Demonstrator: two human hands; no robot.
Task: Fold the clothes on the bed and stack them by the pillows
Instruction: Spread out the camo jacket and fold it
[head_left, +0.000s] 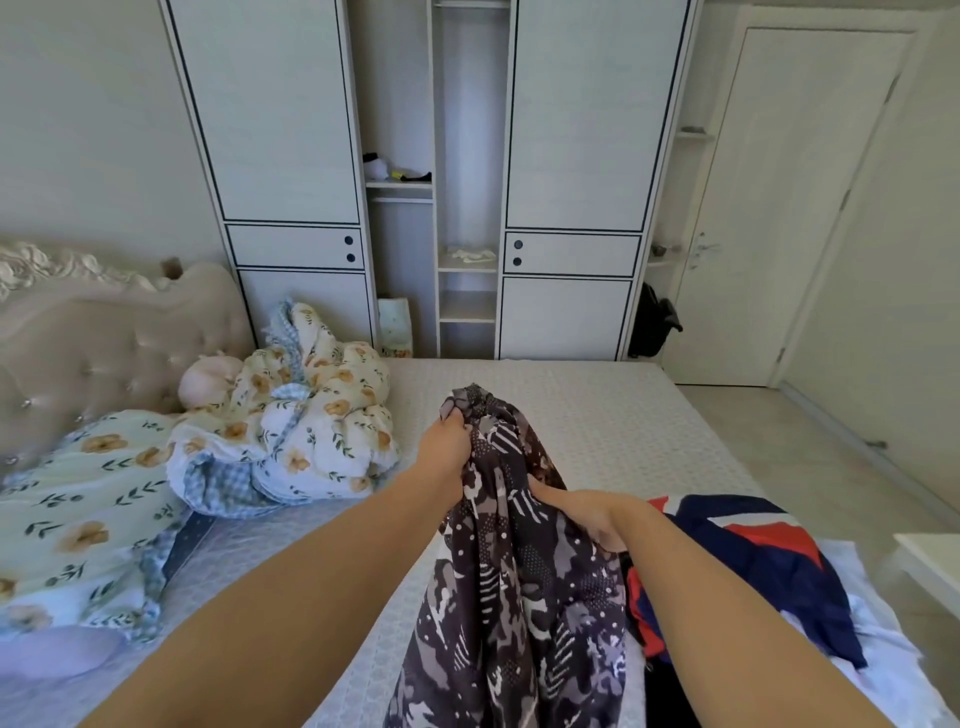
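Nearest the camera, both bare forearms reach forward from the bottom edge of the view, their elbows cut off. Between them hangs a dark patterned garment (519, 587), purple-grey with pale blotches and dots, bunched lengthwise so its shape cannot be made out; its lower end runs out of view. The right hand (587, 512) clutches its right side partway up, fingers buried in the folds. The left hand (447, 447) is clenched around the gathered top end, held higher and farther out over the bed (623, 415).

At the bed's near right corner lies a heap of clothes (753, 556): navy, red and white pieces over something white, partly hidden behind the right forearm, so the separate items cannot be counted.

Along the bed's left edge a floral pillow (78, 514) lies flat, with a lilac patch at the near left corner cut off by the frame. Just beyond it, a crumpled floral quilt (306, 421) is piled up, half covering a pinkish round thing (208, 382) that cannot be identified. Behind these stands the tufted headboard (104, 338).

Past the far edge of the bed rises a white wardrobe (431, 156) with open middle shelves holding small, indistinct items; a closed door (779, 208) is to its right.
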